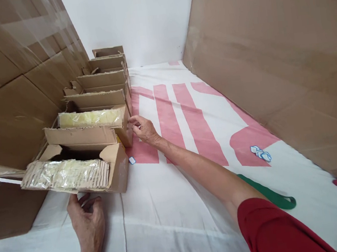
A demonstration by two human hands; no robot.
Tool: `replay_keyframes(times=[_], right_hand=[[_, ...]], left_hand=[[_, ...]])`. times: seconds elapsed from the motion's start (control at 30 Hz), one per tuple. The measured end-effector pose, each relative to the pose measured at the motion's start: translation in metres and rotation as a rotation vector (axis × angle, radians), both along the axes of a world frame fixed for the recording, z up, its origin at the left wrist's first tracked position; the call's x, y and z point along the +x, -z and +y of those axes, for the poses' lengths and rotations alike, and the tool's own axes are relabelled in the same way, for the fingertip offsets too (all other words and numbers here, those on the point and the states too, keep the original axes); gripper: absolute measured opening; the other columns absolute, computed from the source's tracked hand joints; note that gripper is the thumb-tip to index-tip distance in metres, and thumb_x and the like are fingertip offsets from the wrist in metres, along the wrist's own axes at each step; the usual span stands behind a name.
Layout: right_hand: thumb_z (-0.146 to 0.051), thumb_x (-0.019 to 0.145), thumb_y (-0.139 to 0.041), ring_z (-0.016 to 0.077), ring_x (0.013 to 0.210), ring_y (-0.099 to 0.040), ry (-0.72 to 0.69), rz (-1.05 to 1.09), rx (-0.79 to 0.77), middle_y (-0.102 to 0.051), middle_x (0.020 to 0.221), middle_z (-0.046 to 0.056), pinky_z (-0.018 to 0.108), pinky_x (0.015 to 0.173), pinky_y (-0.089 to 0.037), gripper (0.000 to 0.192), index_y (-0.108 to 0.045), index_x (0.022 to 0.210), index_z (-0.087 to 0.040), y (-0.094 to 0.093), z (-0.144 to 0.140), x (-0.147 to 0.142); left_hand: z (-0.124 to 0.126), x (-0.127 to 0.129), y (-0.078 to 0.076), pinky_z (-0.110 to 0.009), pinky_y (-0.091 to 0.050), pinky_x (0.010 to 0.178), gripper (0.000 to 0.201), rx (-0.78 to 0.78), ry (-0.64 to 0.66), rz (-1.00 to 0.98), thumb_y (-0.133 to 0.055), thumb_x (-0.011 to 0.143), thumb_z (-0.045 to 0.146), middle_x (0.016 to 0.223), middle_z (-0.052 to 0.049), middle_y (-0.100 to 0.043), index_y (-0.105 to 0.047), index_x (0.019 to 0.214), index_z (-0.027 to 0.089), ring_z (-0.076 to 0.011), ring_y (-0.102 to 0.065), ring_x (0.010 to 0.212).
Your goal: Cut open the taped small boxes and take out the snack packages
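Reaching: the right hand (143, 128) stretches far out to the front corner of the second box (96, 123), and its fingertips touch the cardboard there.
Right grip: fingers pinched close together; I cannot tell if something small is between them.
Left hand (86, 220): near, palm down on the cloth, fingers bent and loose, holding nothing, just under the front edge of the nearest box (76, 167).
Boxes: six brown cardboard boxes with open flaps, in one row going far along the left side.
Inside: the two nearest boxes hold flat yellow stuff in shiny clear wrap; the nearest one has a ribbed, bumpy paper edge.
Cloth (171, 206): soft white fabric with pink bars, covering the table.
Small tags: one white and blue piece (132, 160) by the nearest box; a little pile (261, 153) on the right, about three.
Green strip (272, 195): curved, near the red sleeve (276, 231).
Walls: big flat cardboard sheets, left and right.
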State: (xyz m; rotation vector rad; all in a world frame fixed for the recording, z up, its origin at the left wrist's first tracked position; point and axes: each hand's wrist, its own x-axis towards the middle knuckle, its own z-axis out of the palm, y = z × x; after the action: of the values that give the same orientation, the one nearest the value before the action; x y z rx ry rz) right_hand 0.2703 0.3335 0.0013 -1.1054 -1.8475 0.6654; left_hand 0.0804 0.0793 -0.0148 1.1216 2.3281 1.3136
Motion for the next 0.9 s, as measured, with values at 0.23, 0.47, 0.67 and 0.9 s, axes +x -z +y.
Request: replay_keyframes(times=[0.23, 0.47, 0.67, 0.9], right_hand=[[-0.007, 0.086, -0.060, 0.0144, 0.078, -0.069, -0.218, -0.205, -0.024, -0.077, 0.085, -0.003, 0.024, 0.074, -0.049, 0.024, -0.077, 0.095, -0.020, 0.009, -0.045, 0.030], [-0.017, 0.094, -0.065, 0.0219, 0.096, -0.067, -0.337, -0.449, 0.094, -0.078, 0.098, 0.007, 0.031, 0.080, -0.045, 0.015, -0.080, 0.097, -0.020, 0.020, -0.098, 0.025], [-0.013, 0.093, -0.061, 0.0268, 0.088, -0.063, -0.271, -0.590, 0.151, -0.075, 0.094, 0.015, 0.038, 0.077, -0.042, 0.018, -0.078, 0.089, -0.014, 0.025, -0.103, 0.000], [-0.014, 0.098, -0.056, 0.0222, 0.083, -0.065, -0.180, -0.565, 0.147, -0.077, 0.091, 0.009, 0.033, 0.078, -0.043, 0.021, -0.076, 0.093, -0.017, 0.007, -0.113, 0.014]], left_hand=[[-0.001, -0.004, 0.007, -0.038, -0.059, 0.084, 0.079, 0.042, -0.011, -0.027, -0.065, 0.074, 0.032, 0.119, -0.012, -0.058, -0.051, 0.150, 0.014, -0.0239, -0.067, 0.098], [-0.002, -0.009, 0.016, -0.037, -0.059, 0.087, 0.084, 0.079, -0.004, -0.021, -0.067, 0.074, 0.031, 0.128, -0.015, -0.054, -0.047, 0.154, 0.012, -0.0236, -0.066, 0.104], [-0.004, -0.012, 0.021, -0.038, -0.057, 0.087, 0.082, 0.110, 0.029, -0.022, -0.065, 0.078, 0.032, 0.126, -0.015, -0.052, -0.044, 0.155, 0.010, -0.0229, -0.064, 0.103], [-0.005, -0.013, 0.016, -0.041, -0.056, 0.090, 0.077, 0.086, 0.029, -0.010, -0.066, 0.076, 0.030, 0.120, -0.012, -0.054, -0.048, 0.150, 0.013, -0.0219, -0.063, 0.097]])
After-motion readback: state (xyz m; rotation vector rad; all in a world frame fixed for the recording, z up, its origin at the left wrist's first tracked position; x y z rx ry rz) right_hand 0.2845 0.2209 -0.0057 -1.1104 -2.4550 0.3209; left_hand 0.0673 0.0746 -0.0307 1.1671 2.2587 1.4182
